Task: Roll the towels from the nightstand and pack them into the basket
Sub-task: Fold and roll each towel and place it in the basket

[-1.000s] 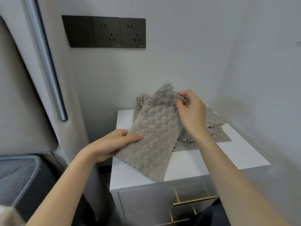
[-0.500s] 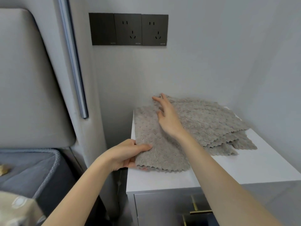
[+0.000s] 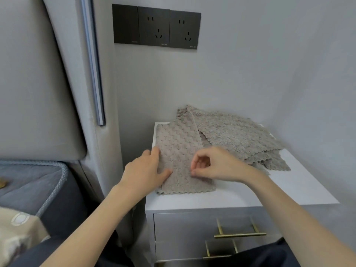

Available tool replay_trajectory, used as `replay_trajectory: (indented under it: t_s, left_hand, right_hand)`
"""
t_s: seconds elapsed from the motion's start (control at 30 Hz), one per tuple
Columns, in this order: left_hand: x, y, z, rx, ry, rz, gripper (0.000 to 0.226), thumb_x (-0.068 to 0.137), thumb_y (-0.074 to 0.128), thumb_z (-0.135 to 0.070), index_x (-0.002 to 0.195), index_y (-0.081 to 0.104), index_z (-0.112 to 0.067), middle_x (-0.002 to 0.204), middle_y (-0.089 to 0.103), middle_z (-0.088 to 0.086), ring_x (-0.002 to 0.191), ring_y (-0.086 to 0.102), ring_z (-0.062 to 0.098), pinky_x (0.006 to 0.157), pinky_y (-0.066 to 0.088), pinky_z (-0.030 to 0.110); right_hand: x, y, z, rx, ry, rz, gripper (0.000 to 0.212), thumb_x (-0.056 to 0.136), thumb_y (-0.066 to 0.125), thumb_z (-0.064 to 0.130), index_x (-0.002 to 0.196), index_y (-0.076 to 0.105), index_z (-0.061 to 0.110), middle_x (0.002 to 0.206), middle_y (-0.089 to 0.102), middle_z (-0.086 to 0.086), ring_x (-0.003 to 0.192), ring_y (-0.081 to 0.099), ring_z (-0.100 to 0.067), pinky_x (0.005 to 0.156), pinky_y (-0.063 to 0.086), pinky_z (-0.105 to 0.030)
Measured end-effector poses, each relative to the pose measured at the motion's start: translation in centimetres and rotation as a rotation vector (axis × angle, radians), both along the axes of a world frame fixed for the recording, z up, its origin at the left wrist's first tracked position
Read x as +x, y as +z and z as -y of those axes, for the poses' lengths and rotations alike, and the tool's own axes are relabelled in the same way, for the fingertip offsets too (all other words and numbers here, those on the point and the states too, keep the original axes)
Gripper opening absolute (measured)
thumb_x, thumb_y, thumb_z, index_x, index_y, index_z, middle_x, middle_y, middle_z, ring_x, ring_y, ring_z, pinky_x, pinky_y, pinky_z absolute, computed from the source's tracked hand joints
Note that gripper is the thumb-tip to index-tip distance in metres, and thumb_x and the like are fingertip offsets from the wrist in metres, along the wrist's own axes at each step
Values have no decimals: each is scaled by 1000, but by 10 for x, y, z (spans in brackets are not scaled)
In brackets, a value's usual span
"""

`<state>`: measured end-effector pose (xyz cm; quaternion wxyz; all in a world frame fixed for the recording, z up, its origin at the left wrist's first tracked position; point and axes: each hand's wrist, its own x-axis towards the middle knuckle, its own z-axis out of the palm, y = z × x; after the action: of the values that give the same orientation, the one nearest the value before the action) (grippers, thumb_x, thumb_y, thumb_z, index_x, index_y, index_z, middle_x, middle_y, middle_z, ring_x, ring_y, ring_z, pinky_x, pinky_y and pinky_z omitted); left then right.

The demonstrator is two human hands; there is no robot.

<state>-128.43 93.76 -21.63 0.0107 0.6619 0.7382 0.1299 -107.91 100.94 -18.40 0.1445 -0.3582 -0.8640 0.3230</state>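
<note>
left hand [image 3: 143,170] flat, right hand [image 3: 215,166] curled, both on towel [image 3: 177,143]

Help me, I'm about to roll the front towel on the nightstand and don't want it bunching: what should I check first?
1. The front towel lies spread flat on the nightstand: ok, no folds show.
2. The front towel is free of the pile of towels: not ok, the pile overlaps its far right corner.
3. The left hand steadies it: ok, it rests flat on the towel's left edge.
4. The right hand has a grip: cannot tell, its fingers are curled at the towel's right side but blurred.
5. The basket is within reach: cannot tell, none is in view.
</note>
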Motion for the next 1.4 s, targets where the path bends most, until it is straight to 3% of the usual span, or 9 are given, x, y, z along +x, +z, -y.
replay_trajectory:
  t_s: [0.27,0.5,0.63,0.77,0.87,1.03,1.17,1.27,1.4]
  left_hand:
    - [-2,7,16,-22,-480,148,41,73,67,-58,106,58,-34,99,45,-14,96,38,1,83,39,19]
    - [-2,5,25,10,-470,41,36,79,61,-38,115,56,-36,105,48,-19,98,47,2,79,44,21]
    - [0,4,22,20,-473,-10,41,77,59,-32,117,54,-35,106,48,-18,101,47,4,78,43,21]
    - [-2,1,19,4,-439,-8,49,73,60,-42,120,48,-34,109,48,-18,104,44,4,79,42,22]
    - [-5,-3,18,19,-432,-3,47,75,60,-40,120,48,-30,106,49,-18,102,47,5,75,39,21]
    - [-12,-1,13,56,-346,217,17,89,58,-35,103,62,-25,87,62,-17,78,58,4,70,48,27]
    - [-20,2,9,38,-228,390,18,88,59,-41,86,66,-25,78,69,-5,76,63,10,76,50,27]
    - [-21,-1,7,6,-142,440,19,87,61,-42,79,66,-26,69,68,-7,60,57,-2,60,40,8]
    - [-18,-4,5,-23,-40,440,21,87,61,-45,76,65,-27,64,63,-15,56,52,-12,52,34,7]
  right_hand:
    - [24,-20,30,420,85,262,23,81,64,36,104,65,35,104,59,20,98,49,3,84,42,-22]
    - [25,-25,30,501,90,275,36,86,54,10,116,63,28,113,60,12,105,54,-7,85,46,-30]
    - [21,-28,24,471,54,216,24,89,58,12,110,66,20,104,64,8,96,56,-11,81,47,-33]
    - [20,-29,18,297,-43,93,13,90,62,15,102,68,17,83,61,12,71,51,5,65,36,-10]
    - [18,-32,14,161,-111,37,8,92,62,22,99,64,24,64,52,9,51,41,-2,52,31,-16]
    - [16,-30,12,-28,-157,-36,11,95,57,25,101,64,19,75,57,-19,65,44,-25,63,30,-30]
    - [17,-26,11,-74,-170,-77,14,98,52,25,89,61,19,57,45,11,52,36,-4,53,26,-20]
    - [16,-28,11,-7,-205,-36,23,98,50,33,82,54,17,64,41,4,54,33,-6,54,26,-23]
    - [13,-34,7,76,-290,-38,30,94,57,36,79,54,10,64,49,0,54,38,-9,50,27,-19]
